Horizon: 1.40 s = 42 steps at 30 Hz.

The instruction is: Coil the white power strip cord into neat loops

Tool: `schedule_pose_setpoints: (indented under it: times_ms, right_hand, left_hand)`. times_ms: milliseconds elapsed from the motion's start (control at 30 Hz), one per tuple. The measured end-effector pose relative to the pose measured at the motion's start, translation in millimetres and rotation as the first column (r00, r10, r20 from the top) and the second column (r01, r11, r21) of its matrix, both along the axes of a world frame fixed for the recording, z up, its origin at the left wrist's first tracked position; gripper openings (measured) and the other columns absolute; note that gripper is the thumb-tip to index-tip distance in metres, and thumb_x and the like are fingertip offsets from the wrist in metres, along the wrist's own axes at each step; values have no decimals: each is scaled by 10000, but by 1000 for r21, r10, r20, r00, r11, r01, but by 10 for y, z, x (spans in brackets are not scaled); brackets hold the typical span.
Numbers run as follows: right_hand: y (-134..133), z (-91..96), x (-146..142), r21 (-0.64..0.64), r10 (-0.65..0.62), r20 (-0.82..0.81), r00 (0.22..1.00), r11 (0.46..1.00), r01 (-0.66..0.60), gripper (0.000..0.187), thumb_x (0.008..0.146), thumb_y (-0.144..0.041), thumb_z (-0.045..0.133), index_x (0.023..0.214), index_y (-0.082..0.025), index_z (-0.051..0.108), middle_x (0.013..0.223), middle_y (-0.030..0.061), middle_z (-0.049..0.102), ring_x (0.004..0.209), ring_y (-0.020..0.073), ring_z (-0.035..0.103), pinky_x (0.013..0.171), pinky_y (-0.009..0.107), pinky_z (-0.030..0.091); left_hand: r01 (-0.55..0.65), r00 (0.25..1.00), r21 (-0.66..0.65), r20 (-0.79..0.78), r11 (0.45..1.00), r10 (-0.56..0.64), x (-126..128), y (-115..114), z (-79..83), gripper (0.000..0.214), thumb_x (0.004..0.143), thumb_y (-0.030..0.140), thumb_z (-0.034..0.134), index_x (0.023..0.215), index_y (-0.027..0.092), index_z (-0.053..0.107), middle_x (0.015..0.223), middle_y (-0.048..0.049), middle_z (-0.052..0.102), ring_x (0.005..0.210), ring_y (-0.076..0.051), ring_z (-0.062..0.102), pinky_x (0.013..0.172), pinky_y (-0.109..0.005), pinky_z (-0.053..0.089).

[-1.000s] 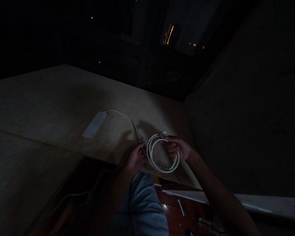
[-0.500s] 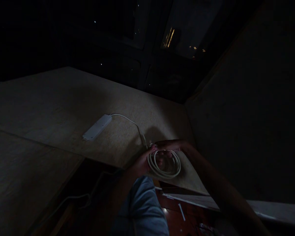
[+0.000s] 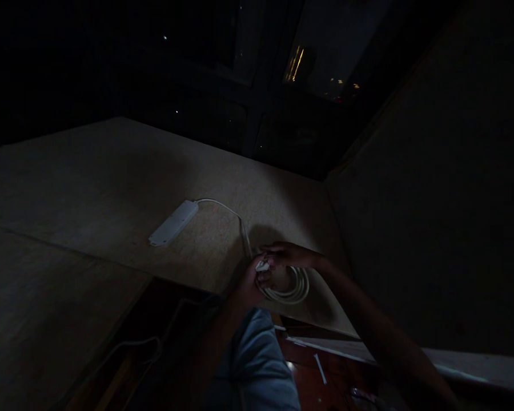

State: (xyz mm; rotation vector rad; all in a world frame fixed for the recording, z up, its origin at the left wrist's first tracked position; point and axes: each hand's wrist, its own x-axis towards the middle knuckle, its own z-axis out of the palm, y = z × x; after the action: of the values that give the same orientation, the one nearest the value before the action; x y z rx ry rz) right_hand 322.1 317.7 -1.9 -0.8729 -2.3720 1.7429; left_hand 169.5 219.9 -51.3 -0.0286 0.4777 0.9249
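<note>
A white power strip (image 3: 174, 223) lies face down or flat on the pale surface, its cord running right to my hands. The cord is wound into a loose coil (image 3: 297, 288) of several loops. My left hand (image 3: 252, 282) is closed around the coil's left side. My right hand (image 3: 288, 254) reaches over the top from the right, its fingers closed at a small white piece, seemingly the cord's plug (image 3: 262, 266), between both hands. Darkness hides the exact finger contact.
The pale ledge (image 3: 89, 171) runs below a dark window (image 3: 325, 63). A dark wall (image 3: 432, 228) rises at right. Below are my jeans-clad leg (image 3: 261, 359), a reddish floor (image 3: 308, 388) with a white strip (image 3: 320, 369), and another pale cord (image 3: 132, 342) at lower left.
My right hand has shifted left to my left hand, with its fingers at the white piece, now plainly visible. The coil hangs slightly narrower. The power strip has stayed in place.
</note>
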Motion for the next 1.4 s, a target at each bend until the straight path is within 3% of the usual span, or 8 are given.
schedule_pose_setpoints:
  times_ms: [67, 200, 333, 533, 767, 967, 1267, 1400]
  right_hand:
    - [10, -39, 120, -21, -259, -97, 961, 966, 258, 570, 825, -498, 711, 1264, -143, 629, 1041, 63, 673, 926, 161, 611, 847, 281, 478]
    - [-127, -158, 323, -339, -660, -229, 715, 743, 577, 551, 784, -568, 740, 1146, -157, 675, 993, 72, 703, 850, 179, 654, 800, 307, 526]
    - [-537, -342, 165, -703, -813, -354, 462, 557, 442, 519, 771, -596, 742, 1052, -161, 701, 1022, 79, 713, 935, 202, 668, 870, 329, 536]
    - [-951, -622, -414, -864, -915, -404, 11, 386, 324, 246, 772, -329, 792, 963, -210, 692, 987, 1, 711, 967, 162, 651, 961, 322, 506]
    - [-888, -546, -402, -956, -969, -212, -126, 178, 233, 130, 936, -302, 618, 885, -182, 624, 583, -59, 516, 568, 90, 533, 677, 234, 516]
    - [-831, -350, -150, -963, -971, -238, -10, 235, 134, 211, 1033, -258, 442, 881, -159, 550, 508, -94, 281, 416, 55, 293, 470, 156, 363]
    - [-435, -469, 167, -986, -790, -72, 609, 149, 75, 241, 1030, -256, 434, 835, -125, 489, 521, -110, 259, 366, 21, 192, 380, 120, 261]
    - [-173, -343, 185, -955, -506, 1, 863, 256, 151, 226, 957, -241, 566, 791, -142, 449, 529, -113, 283, 365, 9, 142, 353, 106, 223]
  left_hand:
    - [-79, 997, 4, 19, 997, 79, 4, 23, 5, 415, 960, 375, 420, 677, 121, 584, 368, 83, 239, 302, -63, 208, 471, -248, 421]
    - [-364, 920, -10, 153, 931, 361, 10, 52, 63, 402, 942, 345, 396, 661, 124, 579, 391, 75, 238, 342, -64, 253, 545, -267, 444]
    - [-511, 840, -19, 199, 859, 504, 77, 98, 114, 338, 915, 310, 437, 646, 141, 554, 425, 56, 307, 392, -70, 332, 604, -267, 454]
    - [-524, 849, -108, 22, 845, 529, 239, 119, 52, 235, 853, 296, 537, 673, 153, 586, 624, -27, 583, 636, -151, 596, 720, -297, 501]
    - [-451, 870, -20, -233, 892, 435, 288, -14, 22, 148, 832, 248, 609, 811, 129, 695, 745, -50, 674, 680, -143, 621, 653, -246, 481]
    - [-287, 929, 10, -242, 958, 280, 197, -123, -7, 52, 744, 118, 691, 795, 122, 701, 790, -43, 696, 672, -125, 623, 588, -224, 447]
    - [-153, 984, -56, 88, 987, 157, -230, -52, -38, 284, 932, 295, 510, 1080, 111, 667, 989, -114, 730, 928, -232, 703, 939, -415, 499]
    - [-15, 982, -33, 190, 999, 20, -299, 14, -103, 505, 959, 489, 446, 1109, 59, 666, 929, -162, 728, 855, -254, 713, 885, -418, 510]
